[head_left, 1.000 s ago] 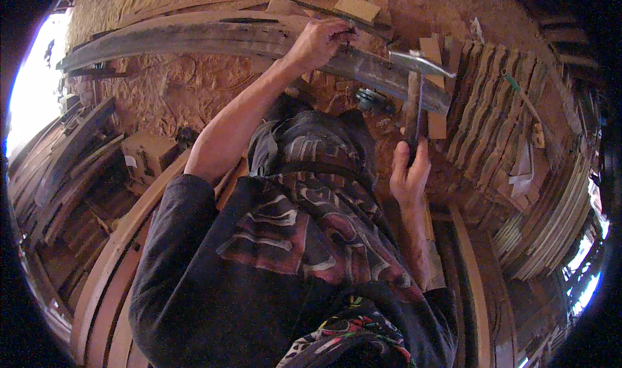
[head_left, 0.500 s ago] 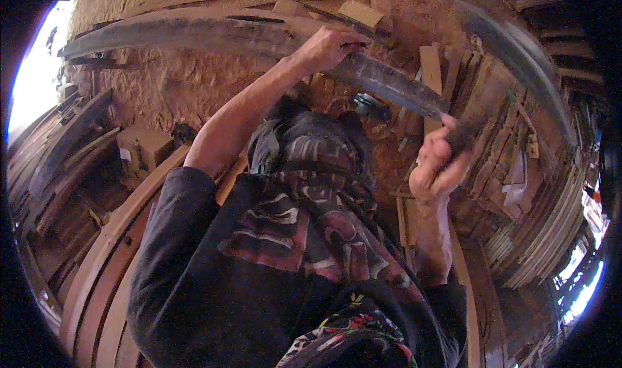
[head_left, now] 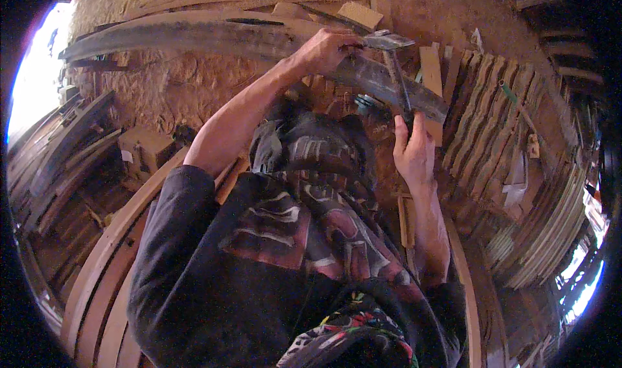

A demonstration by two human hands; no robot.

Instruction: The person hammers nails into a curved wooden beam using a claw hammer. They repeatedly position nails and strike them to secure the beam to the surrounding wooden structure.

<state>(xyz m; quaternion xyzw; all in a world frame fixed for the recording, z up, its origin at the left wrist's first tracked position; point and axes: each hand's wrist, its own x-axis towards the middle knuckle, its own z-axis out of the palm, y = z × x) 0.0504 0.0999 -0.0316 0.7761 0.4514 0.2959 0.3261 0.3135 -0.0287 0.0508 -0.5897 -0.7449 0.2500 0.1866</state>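
Presently, the hammer point(head_left: 396, 76) is gripped by the right hand point(head_left: 415, 146), its handle crossing over the wooden beam point(head_left: 249, 39). Over this beam, the left hand point(head_left: 328, 49) is curled; whether something is pinched cannot be told.

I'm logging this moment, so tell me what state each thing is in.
Right hand: closed on the hammer
Hammer: held, head near the left hand
Left hand: fingers bent, over the beam; grip unclear
Beam: lying crosswise
Wavy-edged boards: lying side by side
Green-ended tool: lying unheld

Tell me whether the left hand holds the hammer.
No, the right hand grips the hammer.
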